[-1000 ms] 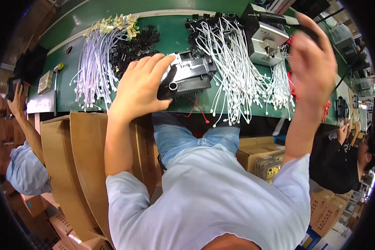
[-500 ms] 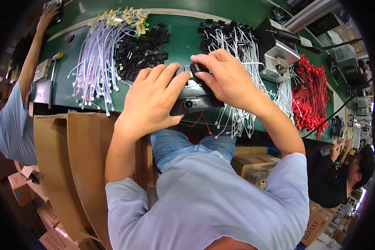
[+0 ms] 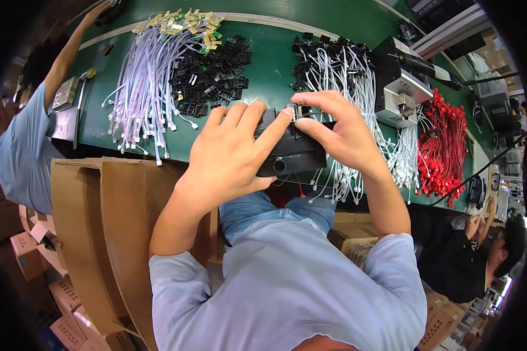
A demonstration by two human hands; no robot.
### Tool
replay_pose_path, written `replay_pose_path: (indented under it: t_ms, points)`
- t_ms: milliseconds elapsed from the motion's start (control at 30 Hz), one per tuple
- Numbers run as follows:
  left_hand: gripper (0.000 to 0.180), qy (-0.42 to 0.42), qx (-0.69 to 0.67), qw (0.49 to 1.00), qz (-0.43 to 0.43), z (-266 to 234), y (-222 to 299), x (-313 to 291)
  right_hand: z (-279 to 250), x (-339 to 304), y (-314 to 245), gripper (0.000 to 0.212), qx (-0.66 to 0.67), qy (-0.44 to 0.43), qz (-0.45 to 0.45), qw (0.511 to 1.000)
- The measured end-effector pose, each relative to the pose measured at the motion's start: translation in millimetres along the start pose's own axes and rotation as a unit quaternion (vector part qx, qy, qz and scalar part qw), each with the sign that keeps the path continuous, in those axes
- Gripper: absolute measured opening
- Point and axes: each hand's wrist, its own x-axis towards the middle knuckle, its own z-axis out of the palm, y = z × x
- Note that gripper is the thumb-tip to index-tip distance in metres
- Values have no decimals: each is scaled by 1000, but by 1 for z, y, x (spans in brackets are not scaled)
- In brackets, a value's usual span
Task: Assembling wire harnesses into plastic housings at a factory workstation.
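At the worktop's (image 3: 269,58) near edge, my left hand (image 3: 234,143), fingers clamped across the housing (image 3: 301,153), should brace it while my right hand (image 3: 346,133), pinching a small part (image 3: 299,111), aligns squarely.

The housing (image 3: 301,153) is a black, boxy piece with a smooth face and a round hole toward its near side. It sits at the near edge of the table (image 3: 269,47), slightly askew, its right end a little farther up; its left end is covered. At its far side is a small part (image 3: 297,111), dark with paler edges, mostly hidden; whether it is seated cannot be told.
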Motion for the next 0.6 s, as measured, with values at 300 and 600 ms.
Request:
replay_pose_path:
  t_ms: [300, 600]
  points:
    - [81, -37, -211, 975, 56, -13, -53, 14, 6, -7, -1, 31, -33, 57, -13, 998]
    - [23, 132, 110, 929, -327, 37, -275, 80, 8, 0, -1, 31, 16, 42, 22, 999]
